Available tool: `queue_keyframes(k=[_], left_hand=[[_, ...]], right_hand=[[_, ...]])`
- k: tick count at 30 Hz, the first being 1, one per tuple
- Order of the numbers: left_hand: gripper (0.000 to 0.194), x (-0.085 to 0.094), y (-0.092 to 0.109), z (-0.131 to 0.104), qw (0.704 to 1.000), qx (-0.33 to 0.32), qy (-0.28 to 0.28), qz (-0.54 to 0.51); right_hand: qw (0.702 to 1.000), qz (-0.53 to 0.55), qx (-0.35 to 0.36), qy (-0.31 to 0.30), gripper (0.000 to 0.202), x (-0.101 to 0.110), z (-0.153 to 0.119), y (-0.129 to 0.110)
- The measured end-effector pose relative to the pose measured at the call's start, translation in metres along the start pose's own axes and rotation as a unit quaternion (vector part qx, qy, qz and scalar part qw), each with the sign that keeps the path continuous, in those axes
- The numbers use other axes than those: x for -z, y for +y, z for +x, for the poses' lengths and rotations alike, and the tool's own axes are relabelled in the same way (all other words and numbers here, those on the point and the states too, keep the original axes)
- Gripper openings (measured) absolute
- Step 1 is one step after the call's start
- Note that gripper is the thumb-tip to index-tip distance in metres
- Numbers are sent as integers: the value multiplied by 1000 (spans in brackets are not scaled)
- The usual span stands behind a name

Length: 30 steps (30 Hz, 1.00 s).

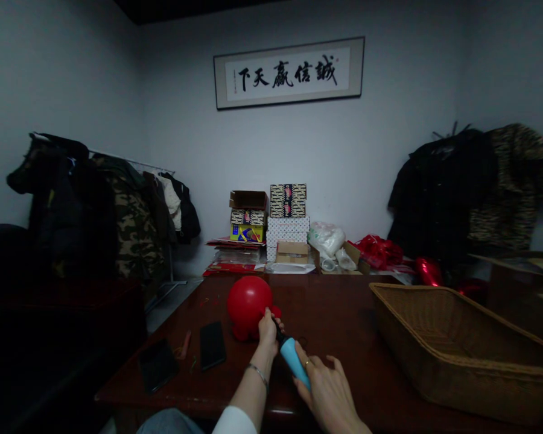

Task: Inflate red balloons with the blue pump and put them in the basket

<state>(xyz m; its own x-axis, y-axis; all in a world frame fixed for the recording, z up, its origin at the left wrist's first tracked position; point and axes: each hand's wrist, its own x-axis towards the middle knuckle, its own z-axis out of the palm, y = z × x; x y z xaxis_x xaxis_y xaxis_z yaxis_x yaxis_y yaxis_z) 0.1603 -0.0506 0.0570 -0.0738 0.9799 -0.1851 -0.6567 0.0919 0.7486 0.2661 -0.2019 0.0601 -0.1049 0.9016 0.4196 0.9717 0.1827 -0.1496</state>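
Indoors, a round red balloon [250,298] stands taut and glossy above a polished bench [339,319] of dark red-brown wood, just beyond a person's left hand [268,328]. That hand's grip is closed on the balloon's neck, around the black tip of a light-blue pump [294,361], while the right hand [328,386], a ring on one finger, has its grip wrapped loosely about the smooth, cylindrical barrel. By its rounded form, the balloon appears well filled; its neck, at the nozzle and largely hidden by fingers, shows no visible knot, so closing it off and parting it from the pump look undone. Smaller red lobes bulge at its lower edge and side, though whether they belong to the same balloon cannot be told. To the left lie two flat, dark, rectangular slabs, the nearer-to-center one a phone-like device [212,345] with a smooth face. To the right sits a long wicker basket [411,288], its woven walls flaring to a braided rim. Along the bench's far edge, patterned cardboard boxes [288,232] rise beside crinkled clear plastic [326,238] and a heap of shiny red material [380,250].
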Motion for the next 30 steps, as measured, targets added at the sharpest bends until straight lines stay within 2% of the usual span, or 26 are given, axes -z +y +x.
queue_keyframes(k=[5,10,15,23,30], left_hand=[[28,1,3,4,1000,-14,4,13],[26,5,12,12,999,-23,21,6],[28,6,15,13,1000,-14,23,2],[32,3,10,11,1000,-15,22,-13],[37,-1,12,7,999,-31,27,-6]], right_hand=[[999,-6,27,19,55,-5,-15,13],[994,1,92,55,62,-16,-32,36],[992,-3,86,91,67,-17,-43,43],[999,22,42,19,63,-6,-42,41],[999,19,42,19,60,-9,-39,43]])
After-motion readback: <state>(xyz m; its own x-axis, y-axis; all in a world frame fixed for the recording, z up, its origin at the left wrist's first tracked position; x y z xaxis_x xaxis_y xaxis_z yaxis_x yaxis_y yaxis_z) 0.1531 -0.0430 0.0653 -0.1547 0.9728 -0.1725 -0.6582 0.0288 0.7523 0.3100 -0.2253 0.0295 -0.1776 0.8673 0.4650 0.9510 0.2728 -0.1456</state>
